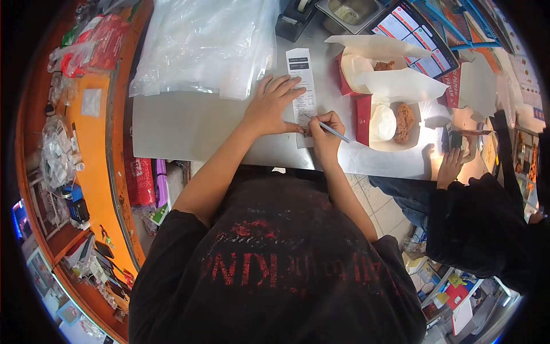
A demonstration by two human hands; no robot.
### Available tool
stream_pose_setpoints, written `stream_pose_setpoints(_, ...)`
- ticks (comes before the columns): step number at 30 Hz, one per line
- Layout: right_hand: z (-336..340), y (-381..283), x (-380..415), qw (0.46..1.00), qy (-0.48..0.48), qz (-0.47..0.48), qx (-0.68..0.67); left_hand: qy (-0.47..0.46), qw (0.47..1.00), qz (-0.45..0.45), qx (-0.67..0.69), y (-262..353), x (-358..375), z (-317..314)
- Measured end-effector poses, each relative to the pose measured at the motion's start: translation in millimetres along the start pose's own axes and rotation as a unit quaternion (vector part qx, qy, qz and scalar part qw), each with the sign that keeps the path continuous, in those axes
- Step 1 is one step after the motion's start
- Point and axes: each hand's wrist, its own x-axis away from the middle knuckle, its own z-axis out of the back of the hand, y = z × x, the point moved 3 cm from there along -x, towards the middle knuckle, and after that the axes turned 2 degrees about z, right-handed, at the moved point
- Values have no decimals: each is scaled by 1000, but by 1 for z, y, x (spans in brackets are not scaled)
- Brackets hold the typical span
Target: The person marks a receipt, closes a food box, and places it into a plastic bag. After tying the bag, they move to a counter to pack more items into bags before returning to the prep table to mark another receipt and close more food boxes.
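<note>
A long printed receipt [303,94] lies on the metal counter [189,129]. Spread flat with its fingers apart, my left hand [274,106] rests at the receipt's left side and touches it. My right hand [327,135] grips a thin pen [334,131], whose tip is at the receipt's right edge. Just right of that hand stands an open red and white box [364,120] with rice [382,122] and a piece of fried chicken [404,122]. Behind it is another open box [348,83] with similar food.
Clear plastic bags [200,46] cover the back left of the counter. At the back are a tape dispenser [295,20], a metal container [346,14] and a tablet [412,37]. A co-worker in dark clothes [475,223] stands at the right, one hand [450,168] at the counter edge.
</note>
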Motion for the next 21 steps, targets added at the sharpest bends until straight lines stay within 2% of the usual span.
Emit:
stream_pose_setpoints(3,-4,-3,2,997,-27,37,64,-3,1000,1,-1,0,0,0)
stream_pose_setpoints(5,-7,-30,6,963,42,106,245,-2,1000,0,-2,0,0,0)
stream_pose_setpoints(9,-5,-20,7,975,54,105,190,-12,1000,2,-5,-1,0,1)
stream_pose_setpoints(11,-9,-20,9,972,-18,100,210,-16,1000,-2,-16,-1,0,0)
stream_pose_setpoints(15,-2,-22,3,967,34,109,226,-12,1000,-1,-6,0,0,0)
stream_pose_setpoints(17,2,-12,-5,955,-35,160,246,-17,1000,-9,-19,0,0,1)
stream_pose_setpoints(18,-1,-26,-9,955,-32,164,245,-10,1000,9,13,0,-1,2)
stream_pose_setpoints(20,-6,-72,-14,897,-12,48,440,-6,999,16,45,1,-1,0)
stream_pose_setpoints(21,-13,-87,-16,879,-75,-19,470,60,995,-2,78,2,2,2)
